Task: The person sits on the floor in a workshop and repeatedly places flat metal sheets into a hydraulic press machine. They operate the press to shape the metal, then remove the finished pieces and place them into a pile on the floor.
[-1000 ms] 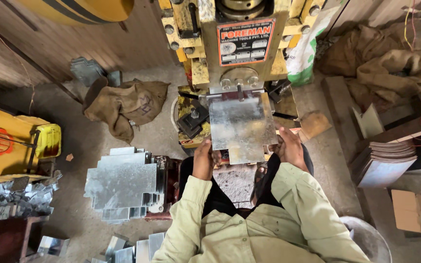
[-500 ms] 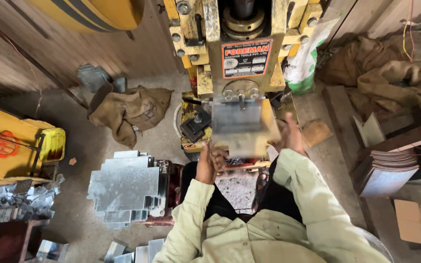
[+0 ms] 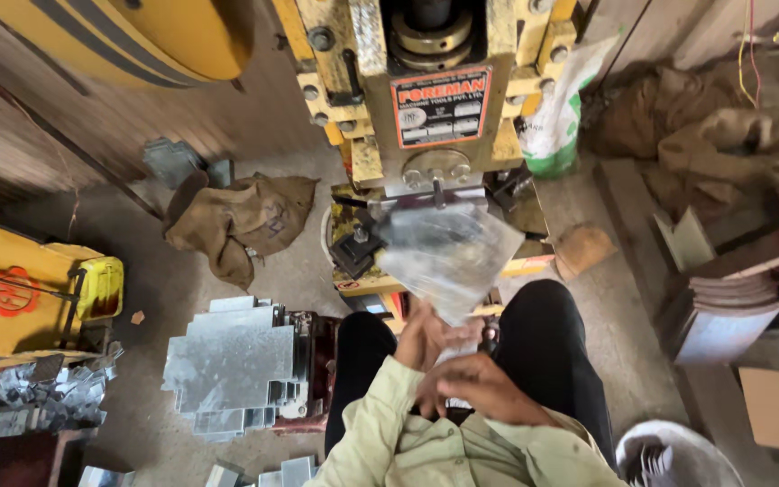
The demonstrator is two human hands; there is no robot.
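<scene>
1. Right now your left hand [image 3: 430, 335] and right hand [image 3: 484, 390] sit close together at lower centre, both clamped on the bottom corner of the metal sheet [image 3: 448, 254]; it is blurred and tilted in mid-frame, just below the yellow press [image 3: 426, 99].
2. With so small a grip, the sheet could twist and its bare edges could cut your fingers.
3. Its top edge lies near the press die; any hand following it in risks being crushed.
4. If it slips, it could fall onto your knees or the stack of cut sheets [image 3: 232, 365] at lower left.
</scene>
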